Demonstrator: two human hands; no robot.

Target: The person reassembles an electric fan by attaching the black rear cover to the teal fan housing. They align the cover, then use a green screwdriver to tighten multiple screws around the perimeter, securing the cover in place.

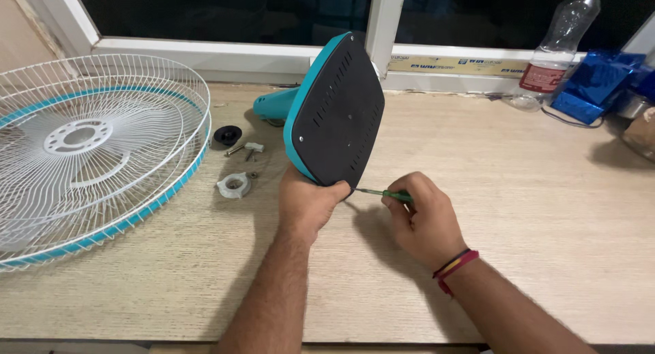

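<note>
The left hand point(308, 202) has its grip clamped on the lower edge of a teal fan base point(336, 108), holding it tipped up on the wooden table point(518, 211) so its black underside plate faces the camera. The right hand point(424, 221) has its grip closed around a small green-handled screwdriver point(385, 192), whose tip meets the bottom corner of that plate. Judging by what already lies loose, the work looks well along: the white wire fan guard point(89, 149) with its teal rim sits at the left, and beside it a black cap point(227, 134), a white ring nut point(234, 185) and a small screw with clip point(249, 149) (all off the fan). The underside plate is still on the base.
</note>
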